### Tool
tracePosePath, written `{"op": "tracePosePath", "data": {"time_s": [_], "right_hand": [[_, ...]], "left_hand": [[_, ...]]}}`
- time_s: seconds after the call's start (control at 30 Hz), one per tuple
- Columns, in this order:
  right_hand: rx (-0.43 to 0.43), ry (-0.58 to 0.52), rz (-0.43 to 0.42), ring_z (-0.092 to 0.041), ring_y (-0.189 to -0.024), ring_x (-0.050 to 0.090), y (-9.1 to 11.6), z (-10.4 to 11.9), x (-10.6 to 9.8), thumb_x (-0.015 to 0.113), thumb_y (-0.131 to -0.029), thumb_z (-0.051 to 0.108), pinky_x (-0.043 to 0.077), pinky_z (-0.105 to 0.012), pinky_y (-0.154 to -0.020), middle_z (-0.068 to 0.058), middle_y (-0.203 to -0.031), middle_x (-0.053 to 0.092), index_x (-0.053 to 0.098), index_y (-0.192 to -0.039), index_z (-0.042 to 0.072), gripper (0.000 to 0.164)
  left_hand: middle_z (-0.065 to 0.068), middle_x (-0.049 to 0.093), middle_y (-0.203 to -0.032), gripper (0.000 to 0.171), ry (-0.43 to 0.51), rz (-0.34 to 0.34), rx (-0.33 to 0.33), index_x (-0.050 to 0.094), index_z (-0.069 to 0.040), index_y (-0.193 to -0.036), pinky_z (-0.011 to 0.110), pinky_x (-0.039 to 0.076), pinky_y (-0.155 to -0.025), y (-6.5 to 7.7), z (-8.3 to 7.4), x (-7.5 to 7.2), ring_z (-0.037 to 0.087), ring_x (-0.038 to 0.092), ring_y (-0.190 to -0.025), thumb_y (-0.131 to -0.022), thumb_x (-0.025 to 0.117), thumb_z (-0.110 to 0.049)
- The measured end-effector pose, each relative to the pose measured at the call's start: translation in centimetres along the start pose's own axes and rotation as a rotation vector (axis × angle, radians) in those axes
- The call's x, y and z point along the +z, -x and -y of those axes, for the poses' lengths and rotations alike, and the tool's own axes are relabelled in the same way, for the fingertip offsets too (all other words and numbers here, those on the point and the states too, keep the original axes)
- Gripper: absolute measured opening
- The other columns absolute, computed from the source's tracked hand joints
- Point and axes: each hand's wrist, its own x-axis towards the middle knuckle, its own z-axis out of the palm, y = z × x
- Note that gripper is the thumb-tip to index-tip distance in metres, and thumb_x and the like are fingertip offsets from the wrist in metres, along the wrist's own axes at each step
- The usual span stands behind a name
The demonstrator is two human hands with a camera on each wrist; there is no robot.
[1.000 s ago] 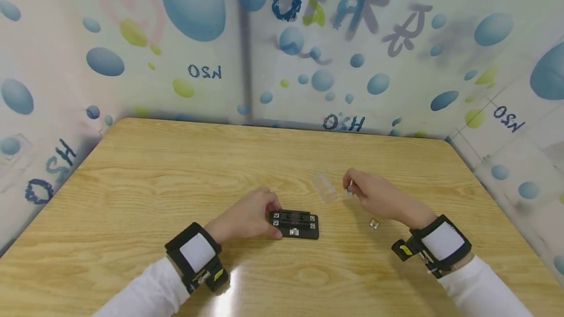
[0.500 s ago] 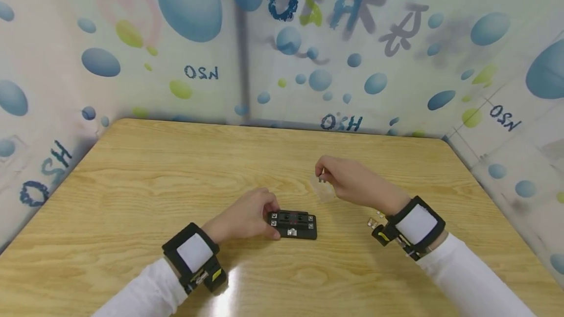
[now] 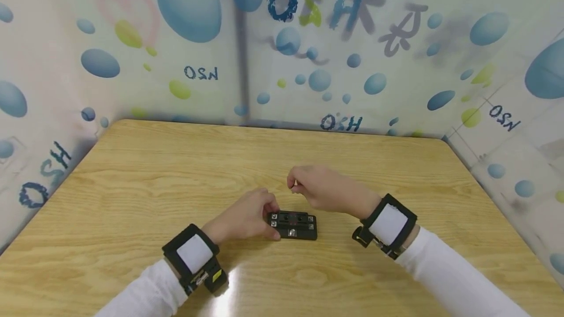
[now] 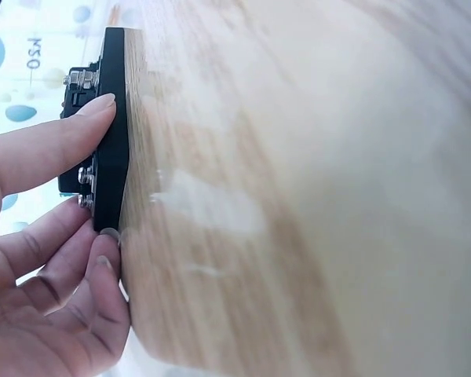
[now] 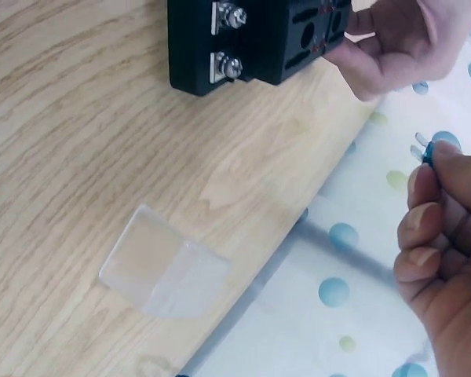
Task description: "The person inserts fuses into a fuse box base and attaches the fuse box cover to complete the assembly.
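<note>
A black terminal block (image 3: pixel 294 232) with metal screws along its edges lies on the wooden table. My left hand (image 3: pixel 244 216) grips its left end, the thumb (image 4: pixel 63 145) pressed on the near side and the fingers at the far side. Above and behind the block, my right hand (image 3: pixel 328 187) pinches a small blue piece with two pale prongs (image 5: pixel 429 153) between thumb and index finger. In the head view the fingers hide most of that piece. The right hand's other fingers are curled. On the table lies a clear plastic cover (image 5: pixel 165 267), hidden behind the right hand in the head view.
The wooden table (image 3: pixel 176 160) ends at a printed wall (image 3: pixel 282 77) behind and at the sides. Black straps with camera mounts (image 3: pixel 191 253) are worn on both wrists.
The right hand has moved left, passing over the clear cover and stopping behind the terminal block, with the small blue piece still pinched. The left hand keeps its hold on the block.
</note>
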Motion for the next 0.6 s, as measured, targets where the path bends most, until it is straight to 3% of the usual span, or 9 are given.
{"op": "tracePosePath", "data": {"time_s": [0.23,0.47,0.6], "right_hand": [[-0.048,-0.017,0.038,-0.009,-0.08,0.06,-0.7,0.4,0.8,0.058,-0.097,0.007,0.053,-0.025,-0.076,0.001,-0.094,0.068,0.06,-0.103,0.01,0.007],[-0.071,0.027,0.065,-0.006,-0.065,0.055,-1.0,0.9,2.0,0.065,-0.093,0.013,0.045,-0.018,-0.059,0.005,-0.088,0.07,0.062,-0.099,0.016,0.007],[-0.074,0.01,0.08,-0.005,-0.075,0.062,-1.2,1.0,2.6,0.065,-0.093,0.014,0.05,-0.019,-0.065,0.004,-0.091,0.071,0.061,-0.098,0.016,0.007]], "left_hand": [[0.0,0.06,-0.09,0.042,0.016,-0.001,-0.004,0.068,-0.009,-0.095,0.028,0.046,-0.074,0.0,0.0,0.0,0.013,0.054,-0.082,-0.062,0.09,-0.024],[0.0,0.06,-0.089,0.044,0.031,-0.009,-0.008,0.068,-0.007,-0.096,0.027,0.045,-0.073,0.1,-0.1,0.1,0.013,0.053,-0.08,-0.061,0.09,-0.023],[0.0,0.06,-0.087,0.044,0.038,-0.019,-0.004,0.066,-0.007,-0.094,0.027,0.045,-0.072,0.2,-0.1,0.1,0.013,0.053,-0.08,-0.061,0.09,-0.022]]}}
